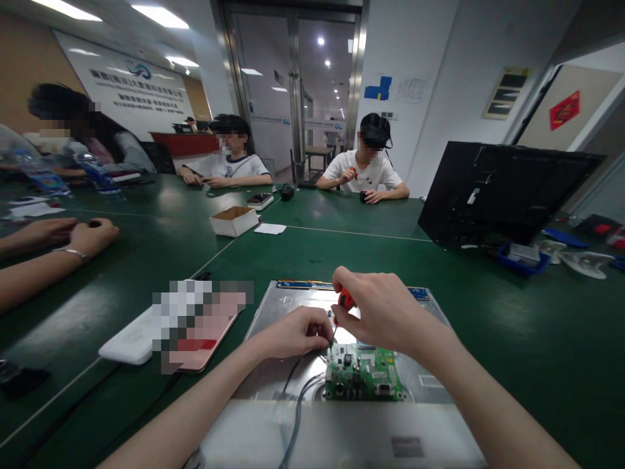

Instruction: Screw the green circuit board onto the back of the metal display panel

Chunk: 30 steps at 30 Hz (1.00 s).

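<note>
Right hand [385, 306] wrapped round red-handled screwdriver [346, 298], tip down by board's far left corner. Left hand [297, 332] right there too, fingertips together, can't tell if pinching anything. Green circuit board [364, 374] sits on metal-backed panel [266, 319], grey cables [299, 417] alongside. Board's probably light, stiff, kinda fragile, so I'd grab bare edges; panel looks slick, maybe bendy. White box [234, 223]: open, contents hidden. Blue tray [523, 264]: some greyish piece inside.

Head view: looks forward, down over table [512, 312].
</note>
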Each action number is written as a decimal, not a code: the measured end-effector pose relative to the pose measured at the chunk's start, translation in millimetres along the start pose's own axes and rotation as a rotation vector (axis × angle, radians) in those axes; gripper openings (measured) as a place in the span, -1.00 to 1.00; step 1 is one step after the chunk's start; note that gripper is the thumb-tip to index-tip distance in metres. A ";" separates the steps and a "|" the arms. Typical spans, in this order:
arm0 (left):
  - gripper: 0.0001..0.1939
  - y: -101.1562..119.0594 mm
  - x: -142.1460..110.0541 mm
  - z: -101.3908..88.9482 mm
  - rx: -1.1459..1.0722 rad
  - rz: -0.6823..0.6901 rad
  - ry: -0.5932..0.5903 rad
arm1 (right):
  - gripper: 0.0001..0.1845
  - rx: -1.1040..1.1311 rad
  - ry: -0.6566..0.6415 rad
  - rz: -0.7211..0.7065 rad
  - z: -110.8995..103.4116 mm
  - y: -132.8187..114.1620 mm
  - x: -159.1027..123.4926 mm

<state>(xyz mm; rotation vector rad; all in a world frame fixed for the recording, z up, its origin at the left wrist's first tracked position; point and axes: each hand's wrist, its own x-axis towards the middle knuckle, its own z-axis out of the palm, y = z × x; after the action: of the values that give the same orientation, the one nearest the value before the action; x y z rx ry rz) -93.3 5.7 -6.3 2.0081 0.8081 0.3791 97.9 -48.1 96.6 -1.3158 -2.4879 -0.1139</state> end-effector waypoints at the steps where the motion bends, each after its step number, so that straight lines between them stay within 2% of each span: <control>1: -0.93 -0.9 0.3 0.2 -0.009 0.011 0.004 | -0.82 0.023 0.006 -0.020 -0.9 -0.6 -0.8; 3: -0.95 -2.1 0.8 0.6 -0.010 0.036 0.001 | -0.83 0.023 0.005 -0.039 -2.0 -1.3 -1.9; 8: -0.94 -2.9 0.5 1.4 -0.007 0.011 -0.017 | -0.77 -0.090 -0.014 0.039 1.7 -0.6 0.1; 11: -0.94 -4.2 0.9 1.4 0.000 0.003 -0.004 | -0.87 -0.020 -0.007 0.017 0.9 -0.5 -0.4; 15: -0.92 -4.0 1.2 0.8 0.008 0.034 -0.008 | -0.82 0.048 -0.019 -0.030 -3.4 -1.1 -2.6; 19: -0.91 -2.0 0.0 0.6 0.002 0.012 -0.015 | -0.75 -0.051 -0.036 0.028 -0.6 -1.3 -0.2; 22: -0.92 -2.9 -0.2 0.8 -0.004 0.000 -0.005 | -0.89 -0.029 -0.019 0.029 1.4 -1.2 0.9; 26: -0.93 -5.0 1.3 0.4 -0.034 0.019 -0.005 | -0.77 0.088 0.003 -0.022 -1.4 -1.0 -1.7; 30: -0.92 -1.1 0.9 -0.3 -0.036 0.045 -0.003 | -0.80 0.016 0.008 -0.003 -0.4 -0.1 -1.2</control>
<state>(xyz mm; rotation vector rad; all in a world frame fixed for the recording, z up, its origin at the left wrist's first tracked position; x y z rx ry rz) -93.2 6.8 -7.2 1.9955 0.7499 0.4142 98.6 -49.1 96.6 -1.3021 -2.4790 -0.1000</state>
